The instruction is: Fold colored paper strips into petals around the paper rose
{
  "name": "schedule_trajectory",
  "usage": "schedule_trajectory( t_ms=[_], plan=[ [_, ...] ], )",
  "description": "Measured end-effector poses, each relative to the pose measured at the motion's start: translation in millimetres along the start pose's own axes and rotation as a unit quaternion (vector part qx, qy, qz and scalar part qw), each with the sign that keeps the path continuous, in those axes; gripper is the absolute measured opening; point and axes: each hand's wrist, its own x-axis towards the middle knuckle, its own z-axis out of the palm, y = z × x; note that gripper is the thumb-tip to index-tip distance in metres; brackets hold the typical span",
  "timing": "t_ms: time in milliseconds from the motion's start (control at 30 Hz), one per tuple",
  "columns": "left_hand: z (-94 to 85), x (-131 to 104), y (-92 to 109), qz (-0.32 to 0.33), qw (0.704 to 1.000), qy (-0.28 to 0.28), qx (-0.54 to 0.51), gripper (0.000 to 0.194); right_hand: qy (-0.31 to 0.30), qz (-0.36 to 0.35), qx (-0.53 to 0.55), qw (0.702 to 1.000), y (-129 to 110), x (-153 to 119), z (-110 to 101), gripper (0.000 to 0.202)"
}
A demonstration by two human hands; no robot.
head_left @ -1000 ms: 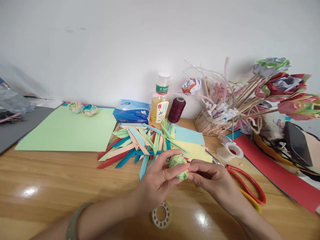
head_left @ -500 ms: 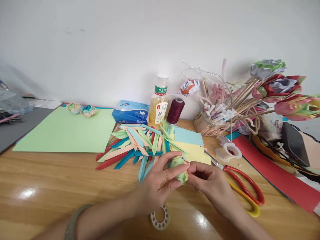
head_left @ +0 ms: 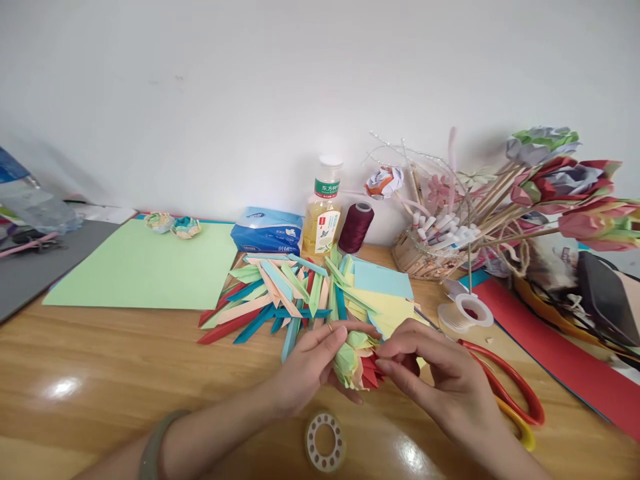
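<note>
A folded paper flower [head_left: 356, 363], pale green and peach with red points on its right side, is held just above the desk. My left hand [head_left: 320, 357] wraps round its green side, with a ring on one finger. My right hand [head_left: 425, 363] pinches at the red points, thumb and forefinger together at the flower's edge. Behind both hands lies a pile of folded paper strips [head_left: 280, 287] in green, blue, peach and red. A roll of tape [head_left: 325, 442] lies flat below my left hand.
Red- and yellow-handled scissors [head_left: 515, 387] and a white spool [head_left: 463, 315] lie right of my hands. Behind stand a tissue pack [head_left: 267, 230], a bottle [head_left: 323, 213], purple thread [head_left: 356, 228] and a basket [head_left: 420, 257] of paper flowers. Green paper sheets [head_left: 145, 270] lie left.
The flower has been turned, so its peach layer and red points now show. My left hand has shifted round it; my right hand has moved slightly right. The view has shifted a little.
</note>
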Motion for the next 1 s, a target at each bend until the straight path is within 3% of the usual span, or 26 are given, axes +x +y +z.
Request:
schedule_trajectory(
  t_ms=[300, 500, 633, 833, 1000],
  plan=[
    [5.1, -1.1, -4.0, -0.071, 0.996, 0.046, -0.009, 0.059, -0.020, 0.016, -0.035, 0.999, -4.7, 0.6, 0.1, 0.014],
    [-1.6, 3.4, -13.5, -0.069, 0.996, -0.024, -0.053, 0.057, -0.044, 0.065, -0.019, 0.997, -2.6, 1.1, 3.8, 0.022],
    [-3.3, 1.8, -13.7, -0.102, 0.990, -0.079, -0.051, 0.074, -0.064, 0.094, -0.008, 0.994, -1.7, -3.0, 6.5, 0.022],
    [-1.0, -0.9, -12.5, -0.108, 0.992, -0.060, 0.027, 0.069, -0.068, 0.128, 0.041, 0.989, -5.1, -4.4, 11.4, 0.024],
    [0.6, -0.3, -8.4, -0.113, 0.993, -0.040, 0.019, 0.066, -0.038, 0.161, 0.109, 0.980, 0.9, -4.4, 12.2, 0.024]
  ],
)
